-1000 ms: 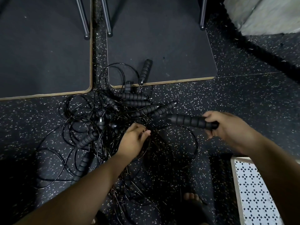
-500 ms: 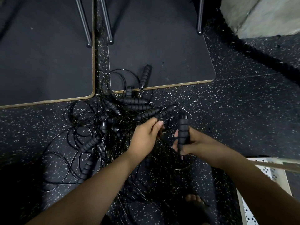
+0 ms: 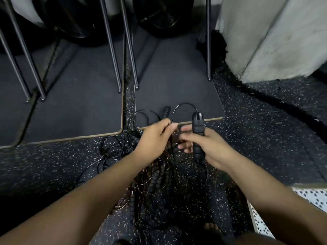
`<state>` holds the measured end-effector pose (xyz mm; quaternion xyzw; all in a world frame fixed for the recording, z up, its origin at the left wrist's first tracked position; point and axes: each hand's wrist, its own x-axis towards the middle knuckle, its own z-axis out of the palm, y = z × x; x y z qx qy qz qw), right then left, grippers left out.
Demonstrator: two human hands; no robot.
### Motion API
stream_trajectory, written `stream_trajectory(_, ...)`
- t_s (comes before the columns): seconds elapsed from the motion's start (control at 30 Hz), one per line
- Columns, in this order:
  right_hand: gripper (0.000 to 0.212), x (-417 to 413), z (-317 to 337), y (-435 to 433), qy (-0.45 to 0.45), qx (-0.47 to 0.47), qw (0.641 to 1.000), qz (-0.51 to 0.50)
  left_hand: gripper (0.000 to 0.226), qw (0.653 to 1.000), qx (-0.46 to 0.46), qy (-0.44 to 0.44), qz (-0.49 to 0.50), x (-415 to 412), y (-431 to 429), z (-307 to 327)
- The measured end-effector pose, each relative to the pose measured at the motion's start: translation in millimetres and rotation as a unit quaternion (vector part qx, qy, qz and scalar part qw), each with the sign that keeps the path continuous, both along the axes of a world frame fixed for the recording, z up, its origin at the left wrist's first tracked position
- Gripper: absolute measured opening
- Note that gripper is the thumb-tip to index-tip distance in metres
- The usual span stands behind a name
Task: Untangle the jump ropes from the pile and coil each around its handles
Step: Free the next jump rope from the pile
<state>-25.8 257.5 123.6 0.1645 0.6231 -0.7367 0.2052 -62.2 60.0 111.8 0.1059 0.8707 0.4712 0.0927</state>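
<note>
A tangled pile of black jump ropes (image 3: 155, 175) lies on the speckled floor below my hands, thin cords looping out to the left and several ribbed foam handles in it. My right hand (image 3: 208, 147) grips one black ribbed handle (image 3: 197, 126) upright, its cap end up. A thin cord loop (image 3: 184, 107) arcs from that cap over to my left hand (image 3: 157, 138), which pinches the cord between thumb and fingers. Just beyond my left hand another handle (image 3: 166, 112) lies on the mat's edge.
Two dark mats (image 3: 76, 106) with tan edges lie ahead, with metal rack legs (image 3: 113, 55) standing on them. A grey concrete pillar (image 3: 276, 36) rises at the right. A white patterned board (image 3: 311, 195) sits at the lower right. My bare foot (image 3: 211, 227) shows below.
The view has tilted up and both hands have risen above the pile. The handle in my right hand stands upright. My left hand now pinches its cord.
</note>
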Motion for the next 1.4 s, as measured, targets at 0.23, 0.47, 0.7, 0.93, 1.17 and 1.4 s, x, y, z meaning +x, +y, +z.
stream_trajectory(0.23,0.025,12.2,108.6,-16.3,0.068,0.045,0.995,0.050,0.042,0.996,-0.015,0.090,-0.004,16.1,-10.1,112.8)
stream_trajectory(0.47,0.026,39.9,202.2,-39.0,0.101,0.077,0.985,0.120,0.044,0.987,0.012,0.153,0.052,52.5,-33.0,199.6)
stream_trajectory(0.7,0.026,82.0,255.8,-82.3,0.116,0.140,0.969,0.166,0.034,0.980,0.070,0.165,0.088,92.3,-59.2,268.1)
stream_trajectory(0.93,0.005,112.2,284.4,-116.9,0.154,0.148,0.965,0.154,0.028,0.968,0.211,0.095,0.099,122.8,-87.4,293.9)
stream_trajectory(1.17,0.006,109.6,319.5,-118.5,0.190,0.080,0.972,0.112,0.061,0.962,0.254,-0.100,-0.004,168.9,-86.1,254.6)
stream_trajectory(1.4,0.004,103.2,339.7,-113.1,0.233,0.055,0.965,0.105,0.022,0.993,0.116,-0.021,0.004,185.5,-98.3,234.9)
